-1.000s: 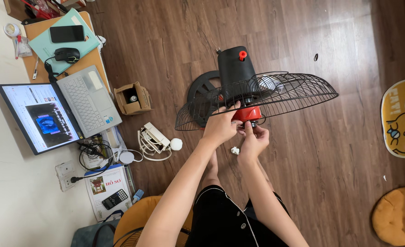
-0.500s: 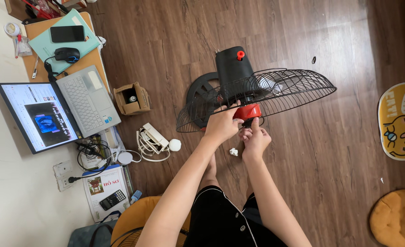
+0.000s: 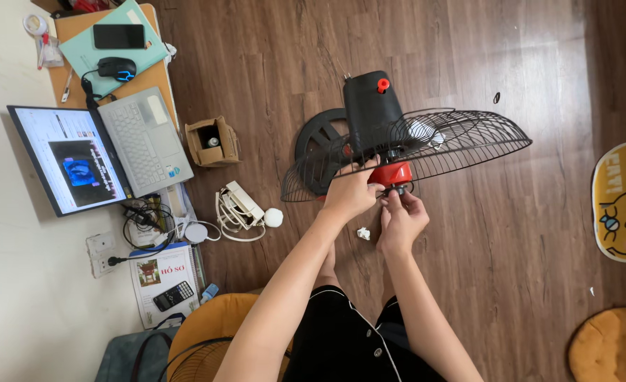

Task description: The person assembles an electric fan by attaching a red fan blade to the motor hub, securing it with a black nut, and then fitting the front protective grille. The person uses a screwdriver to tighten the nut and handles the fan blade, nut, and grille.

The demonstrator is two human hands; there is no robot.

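Holding the wire fan guard (image 3: 461,145) flat, its black motor housing (image 3: 371,106) upward.

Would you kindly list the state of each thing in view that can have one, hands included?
Laptop: open, screen lit.
Phone: screen dark, lying flat.
Cardboard box: open on top.
Fan guard: only the rear half is mounted; front open, no blade visible.
Red hub: at the guard's centre.
Left hand: gripping the guard by the hub.
Right hand: fingertips pinching a small part under the hub.
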